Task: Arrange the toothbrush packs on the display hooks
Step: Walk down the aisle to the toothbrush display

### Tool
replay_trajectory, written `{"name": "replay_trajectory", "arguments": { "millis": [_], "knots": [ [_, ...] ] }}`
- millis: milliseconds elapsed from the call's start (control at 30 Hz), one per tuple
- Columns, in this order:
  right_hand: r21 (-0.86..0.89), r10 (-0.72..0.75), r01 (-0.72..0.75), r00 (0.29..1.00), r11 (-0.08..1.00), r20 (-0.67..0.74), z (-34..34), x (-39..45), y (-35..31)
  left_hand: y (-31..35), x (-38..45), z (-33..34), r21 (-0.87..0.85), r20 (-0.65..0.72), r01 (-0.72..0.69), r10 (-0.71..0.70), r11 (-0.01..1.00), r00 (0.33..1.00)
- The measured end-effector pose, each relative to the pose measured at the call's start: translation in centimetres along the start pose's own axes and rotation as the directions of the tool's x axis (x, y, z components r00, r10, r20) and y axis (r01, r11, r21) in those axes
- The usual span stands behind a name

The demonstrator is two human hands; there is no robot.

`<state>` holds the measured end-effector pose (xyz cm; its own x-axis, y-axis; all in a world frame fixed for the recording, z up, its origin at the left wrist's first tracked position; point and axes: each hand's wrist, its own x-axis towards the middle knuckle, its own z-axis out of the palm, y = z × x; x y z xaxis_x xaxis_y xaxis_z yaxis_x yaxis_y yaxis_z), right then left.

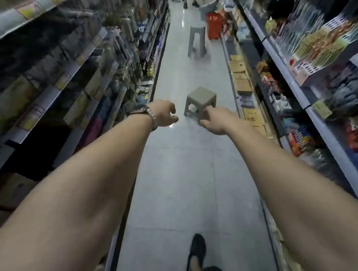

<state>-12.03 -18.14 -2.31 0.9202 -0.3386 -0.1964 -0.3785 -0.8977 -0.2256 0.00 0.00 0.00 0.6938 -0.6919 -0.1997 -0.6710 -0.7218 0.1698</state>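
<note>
Both my arms reach forward down a shop aisle. My left hand (164, 114), with a watch at the wrist, hangs with loosely curled fingers and holds nothing. My right hand (214, 121) is also empty, fingers relaxed and pointing down toward a low grey stool (200, 98) on the floor, just in front of it in the view. Packs that look like toothbrushes (317, 38) hang in rows on the upper right shelving. The left shelving (120, 58) carries blurred hanging goods that I cannot identify.
A tall grey stool (196, 39) and a red shopping basket (214, 25) stand farther down the aisle, with a person's legs (190, 2) beyond. Cardboard boxes (240, 76) line the lower right shelf. My foot in a dark shoe (197, 251) is on the tiled floor.
</note>
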Motion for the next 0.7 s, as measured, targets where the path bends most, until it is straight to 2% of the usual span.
{"name": "replay_trajectory", "arguments": {
  "millis": [200,333,500,700],
  "knots": [
    [0.012,0.026,-0.028,0.991,1.000,0.132,1.7,6.5,2.8,0.6,6.5,2.1,-0.039,0.109,0.063,-0.058,0.997,0.992],
    [0.036,0.000,-0.007,0.986,0.999,0.167,2.4,11.9,3.9,-0.3,12.1,3.1,-0.050,0.132,0.084,-0.077,0.995,0.988],
    [0.021,-0.017,0.012,0.973,1.000,0.231,3.2,20.7,4.3,-3.4,20.8,4.4,-0.023,0.205,0.110,-0.103,0.994,0.973],
    [-0.021,0.002,0.004,0.952,1.000,0.307,2.3,31.7,4.1,-8.1,31.3,3.5,-0.089,0.275,0.118,-0.090,0.989,0.957]
  ]
}}
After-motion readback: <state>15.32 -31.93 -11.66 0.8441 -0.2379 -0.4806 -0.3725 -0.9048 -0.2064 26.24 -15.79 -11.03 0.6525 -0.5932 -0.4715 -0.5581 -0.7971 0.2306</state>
